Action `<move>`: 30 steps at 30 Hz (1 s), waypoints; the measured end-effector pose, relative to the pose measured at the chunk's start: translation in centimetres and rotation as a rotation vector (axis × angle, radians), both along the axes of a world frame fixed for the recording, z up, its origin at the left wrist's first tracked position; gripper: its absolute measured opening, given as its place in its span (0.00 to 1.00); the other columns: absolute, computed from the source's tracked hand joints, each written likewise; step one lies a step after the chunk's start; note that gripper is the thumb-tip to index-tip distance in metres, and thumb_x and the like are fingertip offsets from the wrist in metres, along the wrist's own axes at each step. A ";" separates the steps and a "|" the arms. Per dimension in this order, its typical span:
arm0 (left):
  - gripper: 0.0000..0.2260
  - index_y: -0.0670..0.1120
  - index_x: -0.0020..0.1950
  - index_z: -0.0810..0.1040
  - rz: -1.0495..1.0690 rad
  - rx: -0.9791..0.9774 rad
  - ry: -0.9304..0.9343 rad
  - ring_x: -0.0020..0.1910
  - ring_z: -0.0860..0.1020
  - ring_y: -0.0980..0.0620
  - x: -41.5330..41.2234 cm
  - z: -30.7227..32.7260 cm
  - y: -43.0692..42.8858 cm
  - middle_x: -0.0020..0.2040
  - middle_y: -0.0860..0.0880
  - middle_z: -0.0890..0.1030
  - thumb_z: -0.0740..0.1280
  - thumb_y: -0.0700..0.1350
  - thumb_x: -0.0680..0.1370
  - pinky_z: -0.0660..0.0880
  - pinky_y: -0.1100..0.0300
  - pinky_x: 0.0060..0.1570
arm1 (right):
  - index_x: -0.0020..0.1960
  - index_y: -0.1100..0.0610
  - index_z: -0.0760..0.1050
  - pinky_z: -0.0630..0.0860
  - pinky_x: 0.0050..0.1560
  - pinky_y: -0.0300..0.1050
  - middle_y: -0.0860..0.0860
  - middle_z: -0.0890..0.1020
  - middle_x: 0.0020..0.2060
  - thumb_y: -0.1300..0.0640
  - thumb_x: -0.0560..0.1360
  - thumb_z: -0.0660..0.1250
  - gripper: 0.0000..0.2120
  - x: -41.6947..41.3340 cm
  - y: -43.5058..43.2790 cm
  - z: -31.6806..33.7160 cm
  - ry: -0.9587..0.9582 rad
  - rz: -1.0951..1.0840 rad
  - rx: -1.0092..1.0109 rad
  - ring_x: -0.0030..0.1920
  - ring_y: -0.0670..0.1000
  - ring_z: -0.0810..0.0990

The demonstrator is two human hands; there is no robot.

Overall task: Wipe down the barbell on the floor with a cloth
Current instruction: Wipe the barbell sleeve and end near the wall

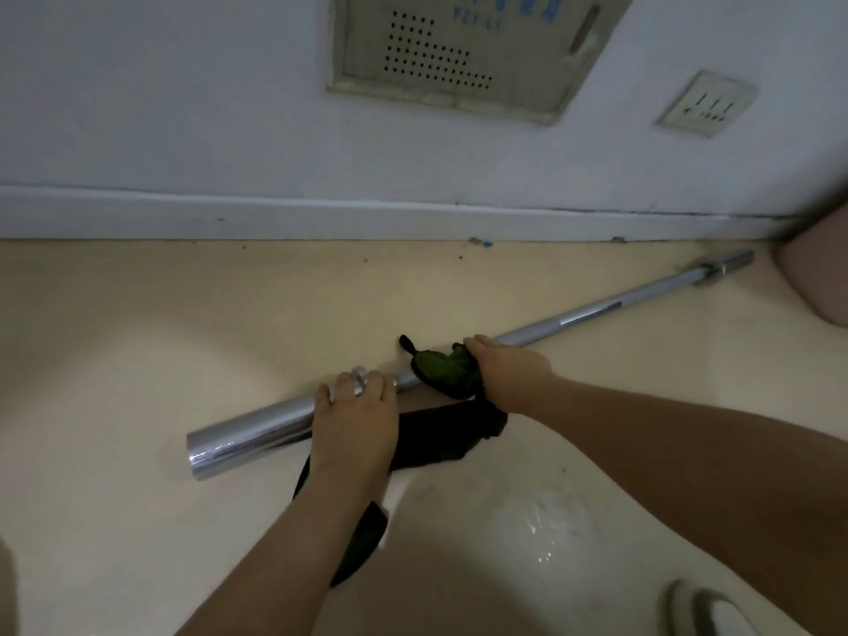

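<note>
A chrome barbell [592, 314] lies on the cream floor, running from a thick sleeve at lower left to its far end at upper right near the wall. My left hand [355, 415] presses down on the bar at the collar beside the near sleeve. My right hand [509, 371] grips a dark green-and-black cloth [443, 369] bunched around the shaft just right of the collar. The rest of the cloth trails down across the floor under my left forearm.
A white wall with a skirting board [275, 218] runs close behind the bar. A vented panel [459, 48] and a socket [706, 105] are on the wall. A pinkish object [821, 273] sits at the far right. A shoe [716, 612] shows at bottom right.
</note>
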State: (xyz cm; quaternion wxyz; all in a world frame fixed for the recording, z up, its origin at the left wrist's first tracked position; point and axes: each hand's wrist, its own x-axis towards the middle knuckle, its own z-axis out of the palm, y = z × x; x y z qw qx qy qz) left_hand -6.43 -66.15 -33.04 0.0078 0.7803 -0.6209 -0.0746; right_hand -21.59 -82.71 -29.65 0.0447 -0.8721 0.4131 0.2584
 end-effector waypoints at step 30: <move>0.23 0.54 0.71 0.59 -0.068 0.494 -0.212 0.57 0.73 0.46 -9.4 8.3 -7.9 0.67 0.50 0.69 0.57 0.46 0.76 0.67 0.49 0.52 | 0.70 0.46 0.66 0.72 0.41 0.46 0.55 0.68 0.50 0.58 0.78 0.58 0.21 -12.0 -13.7 0.1 -0.541 0.185 0.032 0.36 0.56 0.71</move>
